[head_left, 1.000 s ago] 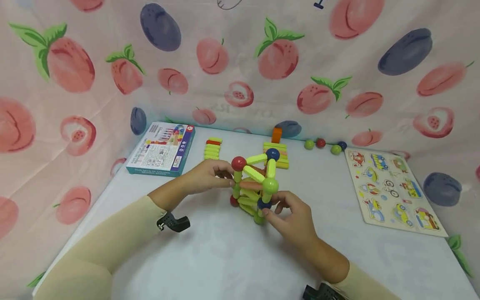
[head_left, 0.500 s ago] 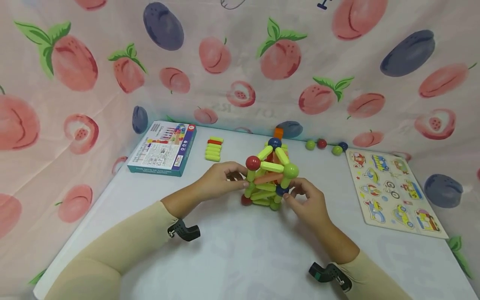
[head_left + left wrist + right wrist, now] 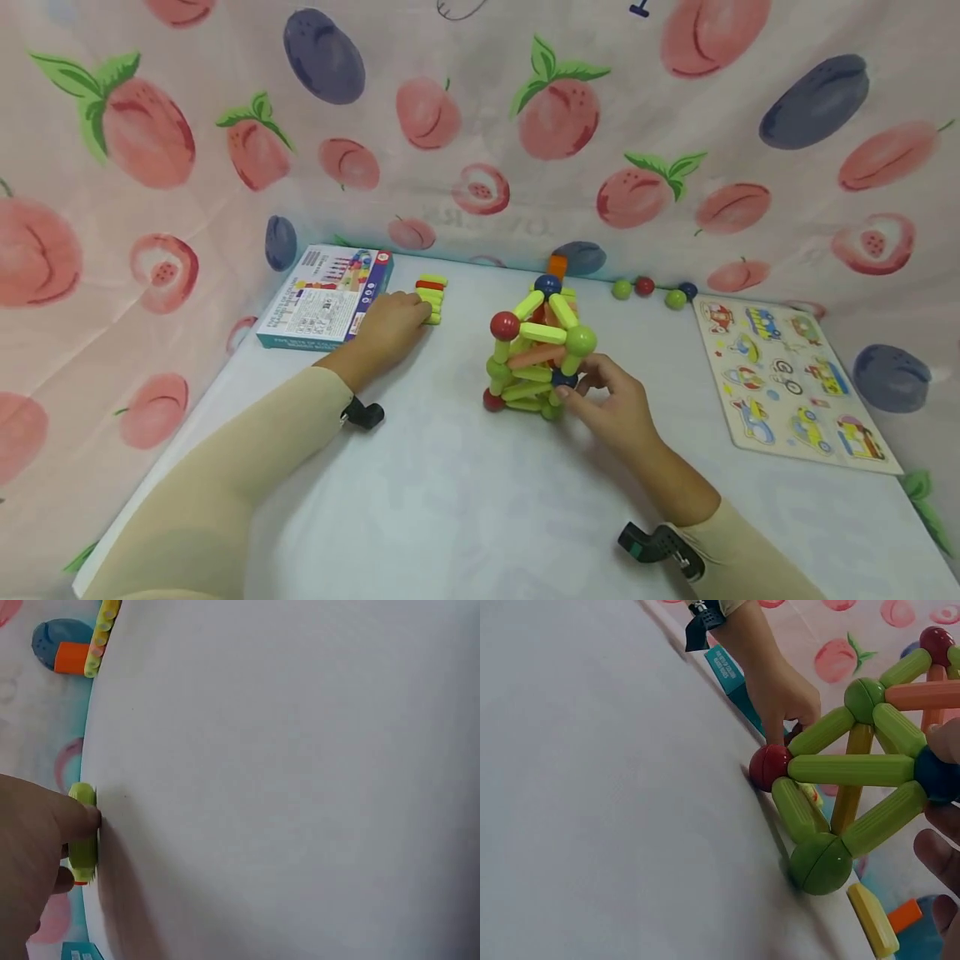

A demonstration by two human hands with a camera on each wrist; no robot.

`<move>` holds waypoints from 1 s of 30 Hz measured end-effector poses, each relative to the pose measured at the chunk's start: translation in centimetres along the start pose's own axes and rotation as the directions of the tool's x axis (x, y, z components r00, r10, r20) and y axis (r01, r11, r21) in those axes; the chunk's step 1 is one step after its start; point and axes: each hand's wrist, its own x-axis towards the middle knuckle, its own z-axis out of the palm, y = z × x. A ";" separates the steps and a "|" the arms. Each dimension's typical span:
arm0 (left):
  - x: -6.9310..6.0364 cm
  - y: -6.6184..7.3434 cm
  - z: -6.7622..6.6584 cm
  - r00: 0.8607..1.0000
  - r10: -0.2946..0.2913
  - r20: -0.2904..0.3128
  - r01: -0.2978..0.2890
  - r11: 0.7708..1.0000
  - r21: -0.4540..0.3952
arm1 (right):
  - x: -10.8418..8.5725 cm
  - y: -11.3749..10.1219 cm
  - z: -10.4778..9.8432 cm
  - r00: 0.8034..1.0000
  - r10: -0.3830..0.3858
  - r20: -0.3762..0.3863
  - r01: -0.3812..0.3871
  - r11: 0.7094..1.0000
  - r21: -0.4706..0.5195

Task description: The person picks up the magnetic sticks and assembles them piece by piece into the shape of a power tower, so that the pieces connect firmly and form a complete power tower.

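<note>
The right hand (image 3: 611,408) has its thumb and forefinger clamped on a glossy dark-blue ball (image 3: 934,774) at the near right edge of the ball-and-stick frame (image 3: 537,357), built of yellow-green and orange sticks with red, green and blue balls. The frame stands upright on the white-covered table (image 3: 420,500), its long axis rising from the tabletop; its upper triangle points its blue-ball corner at the wall, while a yellow-green stick between the red and green corners lies side to side, facing the person. Left of the frame and farther back, the left hand (image 3: 393,329) has thumb and fingers pinched together on a short ribbed yellow-green stick (image 3: 84,847), whose long axis runs parallel to the wall. It belongs to a row of yellow-green sticks lined up toward the wall, with one red stick (image 3: 430,285) among them. Farther left of the frame lies a flat printed cardboard box (image 3: 330,300). Behind the frame, partly hidden, are more sticks (image 3: 567,293) and an orange block (image 3: 557,266); to its right and back, four loose balls (image 3: 644,286), then a pale picture board (image 3: 787,375).
</note>
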 end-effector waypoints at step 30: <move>7.4 11.7 -12.4 0.986 0.139 -0.092 -0.138 0.364 -0.921 | 0.1 0.3 -0.3 0.998 0.034 0.047 -0.034 0.999 0.009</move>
